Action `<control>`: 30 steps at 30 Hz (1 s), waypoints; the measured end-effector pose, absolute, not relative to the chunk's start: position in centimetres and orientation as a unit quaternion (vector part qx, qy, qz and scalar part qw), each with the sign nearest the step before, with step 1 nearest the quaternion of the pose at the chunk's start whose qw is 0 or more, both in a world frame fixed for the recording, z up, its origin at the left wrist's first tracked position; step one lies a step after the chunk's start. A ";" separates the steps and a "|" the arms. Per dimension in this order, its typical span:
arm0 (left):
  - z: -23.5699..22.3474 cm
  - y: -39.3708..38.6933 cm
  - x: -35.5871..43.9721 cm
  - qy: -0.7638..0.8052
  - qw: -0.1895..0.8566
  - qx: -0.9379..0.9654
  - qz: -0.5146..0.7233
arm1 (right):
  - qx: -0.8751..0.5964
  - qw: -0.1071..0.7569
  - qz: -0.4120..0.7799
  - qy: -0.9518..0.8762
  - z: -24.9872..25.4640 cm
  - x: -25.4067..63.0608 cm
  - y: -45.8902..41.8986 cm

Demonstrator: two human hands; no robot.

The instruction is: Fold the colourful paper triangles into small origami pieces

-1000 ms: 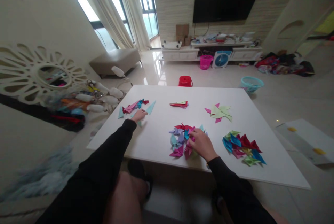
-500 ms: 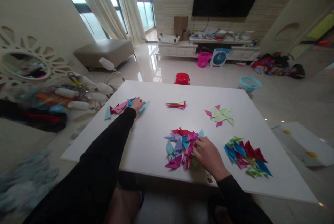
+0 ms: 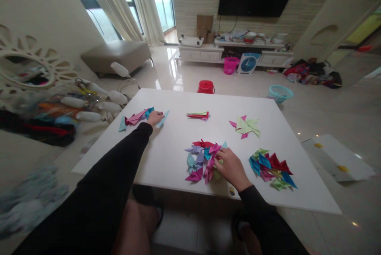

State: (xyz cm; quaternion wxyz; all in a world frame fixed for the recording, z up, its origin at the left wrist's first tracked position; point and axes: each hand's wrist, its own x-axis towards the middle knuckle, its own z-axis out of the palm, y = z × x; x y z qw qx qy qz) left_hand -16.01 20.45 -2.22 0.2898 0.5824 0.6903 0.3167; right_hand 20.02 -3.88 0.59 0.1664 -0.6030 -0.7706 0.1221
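Note:
At the far left of the white table, my left hand is closed, its fingertips pinching a light blue folded paper. Beside it lies a row of folded papers, with a pink one and a blue one showing. My right hand rests at the right edge of a pile of origami cranes in pink, red, lilac and blue. Its fingers are curled in, and what they grip, if anything, is hidden.
A flat stack of folded papers lies mid-table. Green and pink folded papers are spread to its right, with more coloured origami nearer me. Beyond the table are a red stool or bucket and a blue basket.
My left fingers, spread over the light blue folded paper before, have drawn together on it. My right hand stays by the crane pile. The whole view has shifted slightly.

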 end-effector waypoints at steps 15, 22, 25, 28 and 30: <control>4.9 -2.3 1.2 0.412 0.498 0.625 0.437 | -0.593 0.458 0.441 -0.493 0.4 22.6 -3.1; 2.1 -0.6 1.5 0.337 0.518 0.661 0.426 | -0.493 0.506 0.644 -0.294 0.6 20.8 -3.3; 2.1 0.1 1.1 0.326 0.522 0.672 0.411 | -0.472 0.496 0.677 -0.270 1.3 20.1 -3.1; 2.2 0.5 0.6 0.331 0.518 0.690 0.382 | -0.459 0.498 0.679 -0.282 1.9 19.5 -2.9; 2.3 0.7 0.2 0.335 0.508 0.705 0.363 | -0.457 0.494 0.678 -0.294 2.1 19.2 -2.9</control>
